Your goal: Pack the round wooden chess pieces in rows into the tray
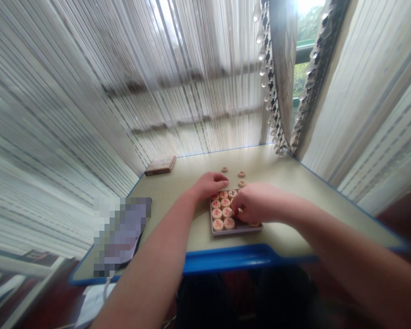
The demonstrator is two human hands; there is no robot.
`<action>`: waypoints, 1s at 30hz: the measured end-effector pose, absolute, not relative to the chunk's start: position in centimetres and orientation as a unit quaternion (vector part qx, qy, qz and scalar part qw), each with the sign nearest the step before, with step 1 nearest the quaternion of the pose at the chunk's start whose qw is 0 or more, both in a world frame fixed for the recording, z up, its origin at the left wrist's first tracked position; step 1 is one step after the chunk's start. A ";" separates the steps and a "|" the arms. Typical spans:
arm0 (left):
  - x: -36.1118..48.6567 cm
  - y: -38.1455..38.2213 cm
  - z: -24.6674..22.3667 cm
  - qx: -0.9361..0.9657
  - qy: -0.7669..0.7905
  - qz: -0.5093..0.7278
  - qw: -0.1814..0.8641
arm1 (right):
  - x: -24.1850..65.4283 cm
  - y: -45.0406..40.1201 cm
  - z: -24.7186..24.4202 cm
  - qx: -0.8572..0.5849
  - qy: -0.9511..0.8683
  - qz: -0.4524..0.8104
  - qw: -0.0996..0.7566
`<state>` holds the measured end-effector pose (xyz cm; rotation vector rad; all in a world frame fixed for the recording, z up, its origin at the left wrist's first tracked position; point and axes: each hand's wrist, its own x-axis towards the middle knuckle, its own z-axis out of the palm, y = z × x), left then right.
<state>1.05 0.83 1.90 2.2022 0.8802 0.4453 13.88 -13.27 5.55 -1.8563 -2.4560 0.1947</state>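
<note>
A shallow open box (pixel 238 232) lies near the front of the desk. Rows of round wooden Chinese chess pieces (pixel 226 202) fill its left side, most marked in red and at least one in dark ink. At the box's far left corner is my left hand (pixel 210 185), its fingers bent and its thumb apart from them, with nothing seen between. Over the right part of the box, my right hand (pixel 255 201) points down with fingers pinched together. Whatever is between those fingertips is hidden. Beyond the box lie loose Chinese chess pieces (pixel 241 174).
A flat brown box (pixel 160 165) sits at the desk's far left corner. On the left edge lies a blurred-out tablet-like device (pixel 123 235) with a white cable (pixel 107 289). String curtains (pixel 192 91) hang behind the desk (pixel 178 201). A blue rim (pixel 226 259) borders the near side.
</note>
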 end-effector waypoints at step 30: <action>1.0 1.0 1.2 0.845 0.369 0.240 0.304 | 19.4 -7.4 2.0 -0.699 -0.699 0.022 0.146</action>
